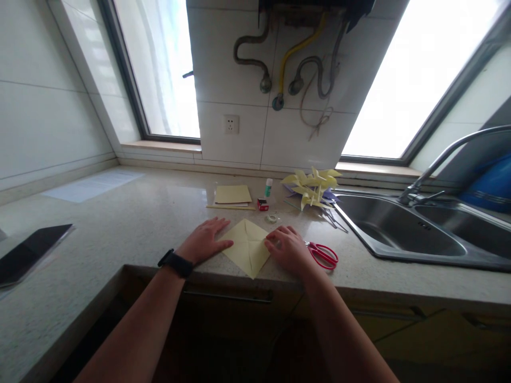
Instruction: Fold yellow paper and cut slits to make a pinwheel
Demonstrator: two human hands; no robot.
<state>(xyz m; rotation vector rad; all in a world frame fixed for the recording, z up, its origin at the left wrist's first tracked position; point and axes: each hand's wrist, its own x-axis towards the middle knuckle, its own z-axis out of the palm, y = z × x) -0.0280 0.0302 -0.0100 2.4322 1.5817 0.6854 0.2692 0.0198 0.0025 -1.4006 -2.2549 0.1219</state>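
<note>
A pale yellow square of paper (248,249) lies on the counter with one corner toward me, creased along both diagonals. My left hand (204,240) rests flat with its fingers spread, its thumb at the paper's left corner. At the opposite corner, the curled fingers of my right hand (290,250) close on the paper's edge. Red-handled scissors (324,257) lie just right of that hand, which partly hides their blades. Beyond the paper sit a small roll of tape (272,218), a red box (263,204) and a glue stick (268,187).
Behind the paper lies a stack of yellow sheets (233,194) with a thin stick before it. Several paper pinwheels (313,186) are piled beside the steel sink (399,234). A dark flat object (32,252) and white sheets (93,185) lie at left.
</note>
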